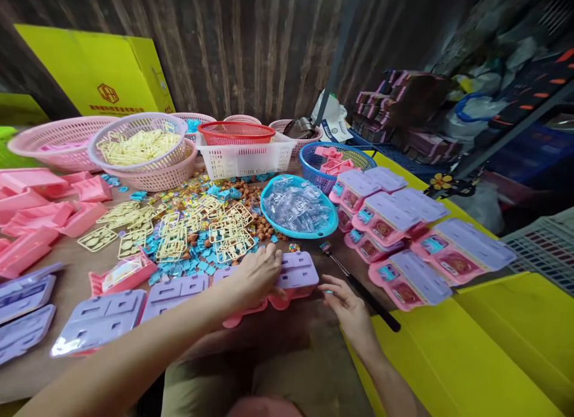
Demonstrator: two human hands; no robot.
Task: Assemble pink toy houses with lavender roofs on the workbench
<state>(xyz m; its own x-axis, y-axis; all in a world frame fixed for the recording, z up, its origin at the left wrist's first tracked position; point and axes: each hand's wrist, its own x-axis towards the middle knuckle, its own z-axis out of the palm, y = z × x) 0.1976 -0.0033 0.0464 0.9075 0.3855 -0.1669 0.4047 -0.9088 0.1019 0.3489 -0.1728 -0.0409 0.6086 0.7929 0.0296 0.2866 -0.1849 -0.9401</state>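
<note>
My left hand (262, 270) is closed over the left end of a pink plastic toy case with a lilac lid (298, 270) at the table's front edge. Its thumb reaches down the case's near side. Just off the right end of that case is my right hand (352, 309), its fingers curled together with a small light-blue piece (329, 292) at the fingertips. More lilac-lidded cases (105, 318) stand in a row to the left, partly behind my left forearm. A black-handled rod (372, 300) lies beyond my right hand.
Finished-looking pink cases (410, 276) are stacked at right. A turquoise basin (298, 229) holds clear plastic parts. Cream part frames (231, 232) and small loose pieces cover the middle. Baskets (139, 121) line the back, pink trays (36, 214) the left, yellow cardboard (452, 351) the right.
</note>
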